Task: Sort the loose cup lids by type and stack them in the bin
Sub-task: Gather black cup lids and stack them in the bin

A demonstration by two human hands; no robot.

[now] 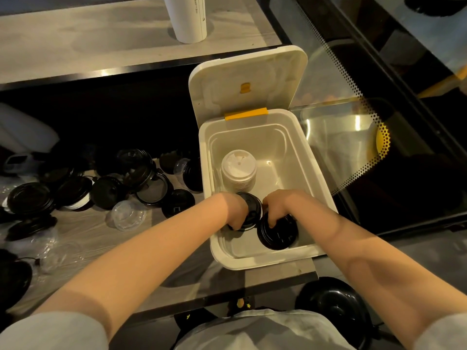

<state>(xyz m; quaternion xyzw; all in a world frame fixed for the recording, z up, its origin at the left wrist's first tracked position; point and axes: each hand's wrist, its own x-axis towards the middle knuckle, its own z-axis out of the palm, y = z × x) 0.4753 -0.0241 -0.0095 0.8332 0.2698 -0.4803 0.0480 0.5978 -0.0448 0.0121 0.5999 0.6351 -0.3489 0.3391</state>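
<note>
Nearest to you, your 2 grey sleeves (50, 332) frame the bottom edge, and a black domed object (333, 306) sits low on your right, below the counter edge. Both your bare forearms reach forward into the white bin (321, 188), which stands on the grey counter (101, 236).

Your left hand (236, 210) is down in the bin's near half, its fingers curled around the left stack of black lids (249, 210). That stack sits just to the right of your palm, touching it, with its top face showing. Your right hand (276, 207) has its fingers hooked over the far rim of the right stack of black lids (276, 232). This one lies just nearer to you than the hand and is tilted towards you. The 2 black stacks are side by side; whether they touch cannot be told.

Just beyond your hands, a stack of white lids (238, 170) stands upright in the bin's left part, apart from both hands.

To your left on the counter, loose black lids (29, 198) lie scattered and overlapping, with a clear lid (127, 214) at the near edge of the pile.

Farther back, the bin's hinged cover (247, 79) stands open behind a yellow strip (246, 114) on the back rim. A white cylinder (187, 18) stands upright on the far shelf.
</note>
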